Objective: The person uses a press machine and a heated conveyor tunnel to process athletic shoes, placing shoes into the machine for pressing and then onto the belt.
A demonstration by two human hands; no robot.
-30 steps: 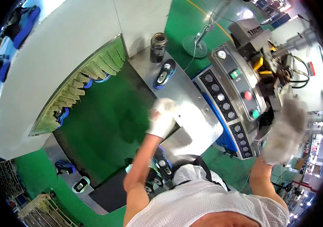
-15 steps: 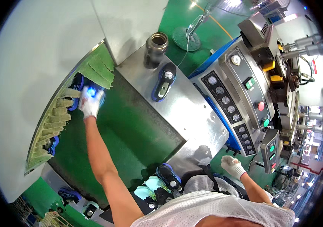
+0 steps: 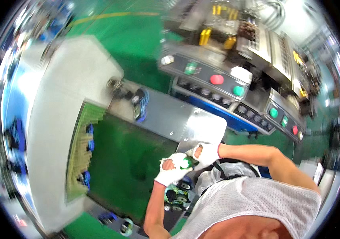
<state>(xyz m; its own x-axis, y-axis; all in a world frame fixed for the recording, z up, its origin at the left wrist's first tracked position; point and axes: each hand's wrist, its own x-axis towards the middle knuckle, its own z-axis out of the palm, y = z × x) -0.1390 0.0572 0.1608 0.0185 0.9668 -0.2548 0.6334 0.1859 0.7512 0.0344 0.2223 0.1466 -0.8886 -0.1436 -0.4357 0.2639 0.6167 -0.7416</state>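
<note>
White-gloved, left grip [image 3: 172, 170] and right grip [image 3: 206, 154] curl closed round a blurred dark item [image 3: 193, 163] between them, near the metal table [image 3: 164, 115], and from my end I judge it wants even support from both sides, clear of the nearby shoes [image 3: 176, 196]

I view smooth, glossy metal on the table [image 3: 208, 122], matt cloth on the gloves [image 3: 210, 153], mesh cloth on the shirt [image 3: 249, 203].
</note>
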